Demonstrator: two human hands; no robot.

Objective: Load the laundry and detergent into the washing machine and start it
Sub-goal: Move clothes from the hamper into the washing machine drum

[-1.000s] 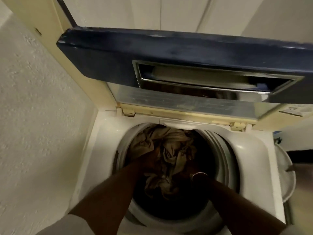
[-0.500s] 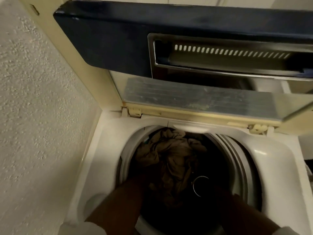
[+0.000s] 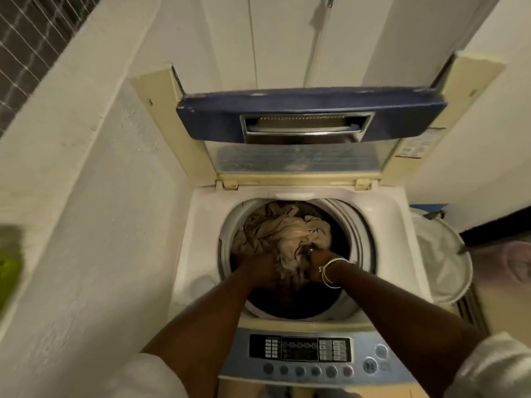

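The top-loading washing machine [image 3: 201, 234] stands with its lid [image 3: 310, 110] raised. A crumpled beige bundle of laundry [image 3: 281, 231] lies in the dark drum, toward the back left. Both my arms reach down into the drum. My left hand [image 3: 261, 267] digs into the near left side of the bundle, its fingers buried in the cloth. My right hand [image 3: 314, 257], with a ring and wrist bangles, grips the bundle's near right side. No detergent shows in the drum.
The control panel [image 3: 300, 351] with its buttons runs along the front edge below my arms. A white mesh hamper [image 3: 442, 254] stands right of the machine. A white wall hems in the left side, where a blurred green object [image 3: 8, 268] shows at the frame edge.
My head has pulled back and up, so the whole machine and its control panel now show. My hands have drawn closer together on the laundry, and the bundle sits bunched between them.
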